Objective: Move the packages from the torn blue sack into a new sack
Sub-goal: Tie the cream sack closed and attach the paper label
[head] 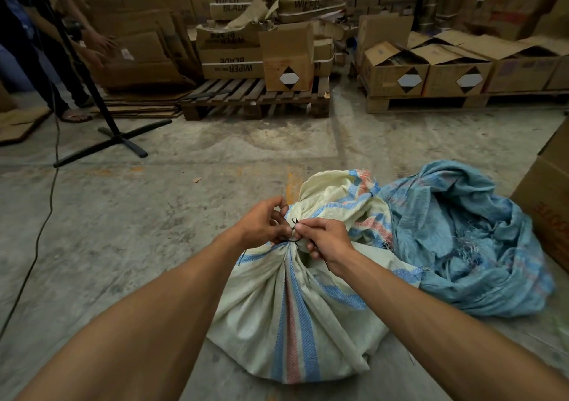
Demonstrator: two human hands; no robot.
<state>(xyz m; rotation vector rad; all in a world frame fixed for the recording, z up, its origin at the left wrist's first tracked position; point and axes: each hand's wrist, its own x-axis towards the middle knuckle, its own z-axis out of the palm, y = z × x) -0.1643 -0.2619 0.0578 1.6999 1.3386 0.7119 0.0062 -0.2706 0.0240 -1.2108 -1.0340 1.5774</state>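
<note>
Black tie (295, 240) at new sack (292, 308) neck is pinched by left hand (264, 225) and right hand (326, 239); torn blue sack (462, 240) lies beside.

A warehouse or stockroom: stacked cardboard cartons (288, 58) printed "WIPER BLADE" sit on wooden pallets (255, 97), flattened cardboard (144, 109) is piled beside them, and the concrete floor (184, 166) is bare and stained.
</note>
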